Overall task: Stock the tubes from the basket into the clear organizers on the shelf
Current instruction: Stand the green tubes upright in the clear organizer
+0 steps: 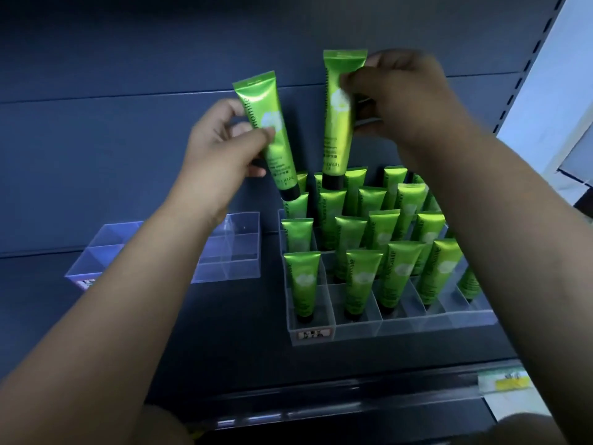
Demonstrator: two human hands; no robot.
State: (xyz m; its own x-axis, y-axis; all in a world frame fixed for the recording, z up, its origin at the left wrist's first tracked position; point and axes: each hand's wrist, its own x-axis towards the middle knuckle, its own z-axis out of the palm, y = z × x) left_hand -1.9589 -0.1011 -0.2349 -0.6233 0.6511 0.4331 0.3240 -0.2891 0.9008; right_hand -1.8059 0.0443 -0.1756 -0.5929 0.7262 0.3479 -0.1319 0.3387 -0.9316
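We held one green tube in each hand above the back rows of the organizer [401, 326]. Our left hand [221, 146] pinched the left tube [284, 170] at mid-body between thumb and fingers. It pointed cap down with its crimped end tilted to the left, and its black cap hung just above the back left corner. Our right hand [404, 97] gripped the right tube [337, 142] on its upper half, fingers curled round it from the right. That one stood nearly upright, cap down. We could not tell whether its cap touched the tube beneath or only hung over it.

The organizer, clear and split into compartments, sat on the dark shelf [224, 332]. It carried many stocked tubes [301, 284] standing cap down, row behind row. A second organizer [231, 252] sat on the shelf to its left, apart from it and partly behind our left forearm. A yellow label [510, 383] showed on the shelf's front edge at the right.
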